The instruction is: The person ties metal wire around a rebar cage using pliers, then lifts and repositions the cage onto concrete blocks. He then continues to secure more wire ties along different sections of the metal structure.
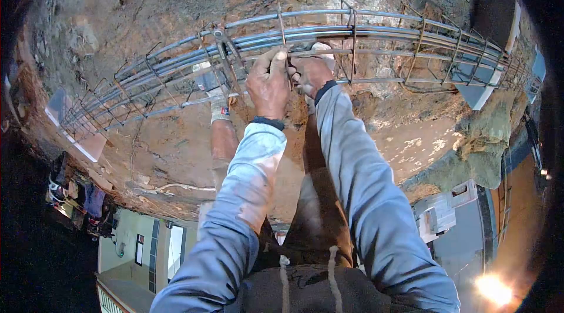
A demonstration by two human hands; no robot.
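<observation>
A long steel rebar cage [382, 51] crosses in front of me, made of several lengthwise bars tied through with bent stirrups. My left hand [268, 82] is closed at the near bars, its thumb and fingers pinching a stirrup [281, 24] that runs down between my hands. Right beside it, my right hand [312, 72] is closed, fingers curled at the same joint; whatever small thing is in them is hidden. Left of my hands, a pair of pincers [220, 37] rests on the bars, its handles spread and pointing towards me.
Bare brown soil [170, 154] lies under and around the cage. One shoe [218, 104] is below the pincers. Flat panels stand at the cage's left end [76, 128] and right end [479, 81]. Buildings and a bright lamp [493, 289] are behind me.
</observation>
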